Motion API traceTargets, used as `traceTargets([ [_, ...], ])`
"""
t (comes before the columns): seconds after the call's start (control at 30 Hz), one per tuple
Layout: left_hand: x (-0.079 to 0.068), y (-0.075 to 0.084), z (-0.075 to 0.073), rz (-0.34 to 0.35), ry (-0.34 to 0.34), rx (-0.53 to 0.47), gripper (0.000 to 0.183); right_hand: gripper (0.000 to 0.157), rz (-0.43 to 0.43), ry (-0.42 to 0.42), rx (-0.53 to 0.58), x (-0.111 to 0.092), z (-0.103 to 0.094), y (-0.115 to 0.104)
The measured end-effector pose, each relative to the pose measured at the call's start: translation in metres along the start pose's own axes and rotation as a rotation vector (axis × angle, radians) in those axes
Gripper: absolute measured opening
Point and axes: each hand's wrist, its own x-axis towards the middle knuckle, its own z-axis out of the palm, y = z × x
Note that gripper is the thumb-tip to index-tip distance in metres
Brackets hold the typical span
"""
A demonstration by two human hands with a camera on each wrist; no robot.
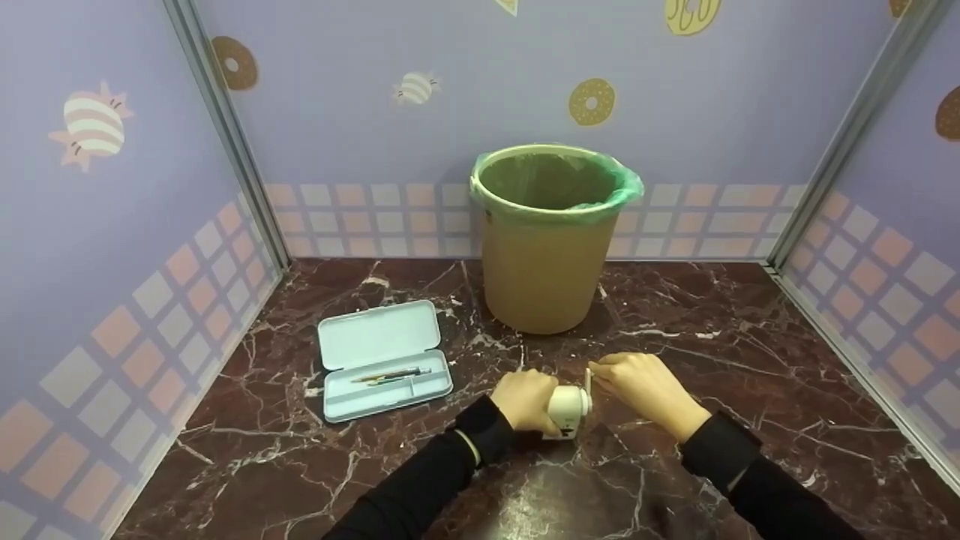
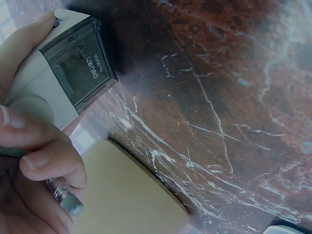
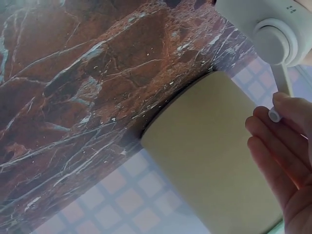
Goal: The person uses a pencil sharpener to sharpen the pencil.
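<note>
A white crank pencil sharpener [image 1: 566, 406] stands low over the marble-patterned table, gripped by my left hand [image 1: 523, 403] from the left side. Its dark see-through shavings drawer [image 2: 78, 58] shows in the left wrist view. Curled fingers of that same hand also hold a pencil [image 2: 66, 197], whose metal band and grey eraser end stick out; the rest of it is hidden. On the other side, my right hand [image 1: 641, 384] pinches the end of the sharpener's crank [image 3: 281, 80] between thumb and fingers.
An opened light-blue pencil case [image 1: 379, 335] lies to the left, with several pencils [image 1: 394, 376] in its tray. Behind the hands stands a tan trash bin [image 1: 551, 274] lined with a green bag [image 1: 626, 187]. Patterned panels [image 1: 360, 112] wall the table at the back and sides.
</note>
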Motion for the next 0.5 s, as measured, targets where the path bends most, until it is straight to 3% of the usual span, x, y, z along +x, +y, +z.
traceTargets([
  [0.5,0.0,0.0,0.0,0.002,0.005,0.005,0.046,0.011,0.057,-0.025,0.064,0.002,0.02,0.004],
])
